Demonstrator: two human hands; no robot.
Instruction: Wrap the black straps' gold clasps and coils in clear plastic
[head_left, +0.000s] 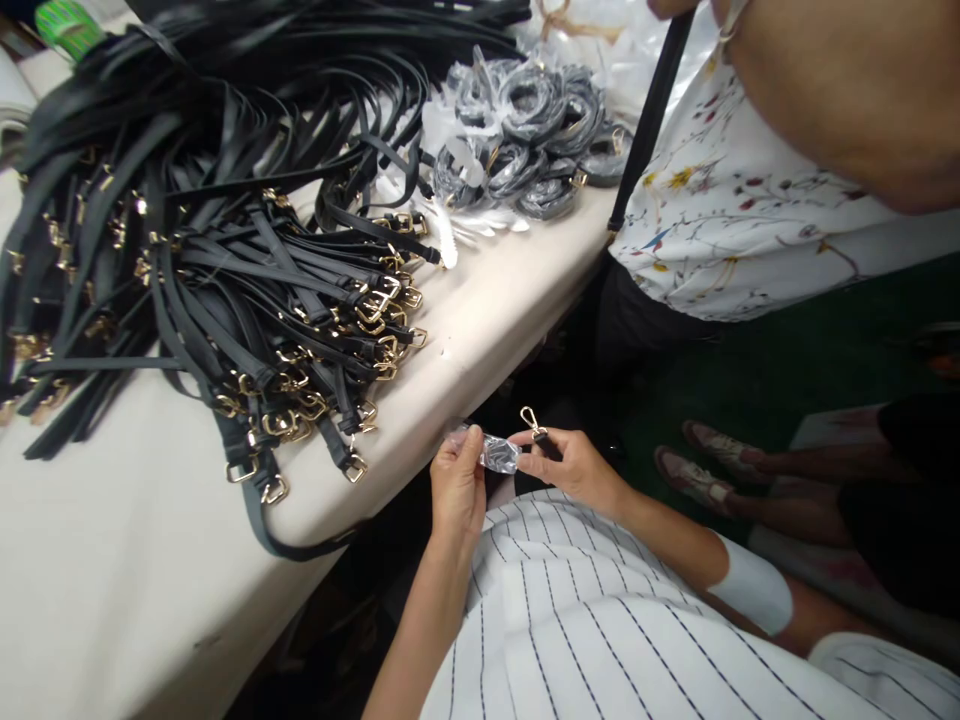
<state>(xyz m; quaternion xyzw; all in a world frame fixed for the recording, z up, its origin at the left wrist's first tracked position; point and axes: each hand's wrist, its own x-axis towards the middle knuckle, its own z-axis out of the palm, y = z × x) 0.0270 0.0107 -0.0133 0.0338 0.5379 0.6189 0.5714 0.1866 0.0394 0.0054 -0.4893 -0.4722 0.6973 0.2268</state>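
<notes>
Before the striped shirt [570, 610], the left hand [459, 478] is pinching one end of a clear wrapper [501, 454]; the right hand [581, 470] is pinching its other end and a strap [550, 446] with a gold clip [529, 416]. Holding the clip away should be sparing the wrapper snags. The bench [135, 560] edge is running close by, one belt [289, 548] drooping over it, bare surface showing leftward.

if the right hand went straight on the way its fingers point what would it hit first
The clear plastic packet, which the right hand seems to touch, though exact depth is unclear.
</notes>
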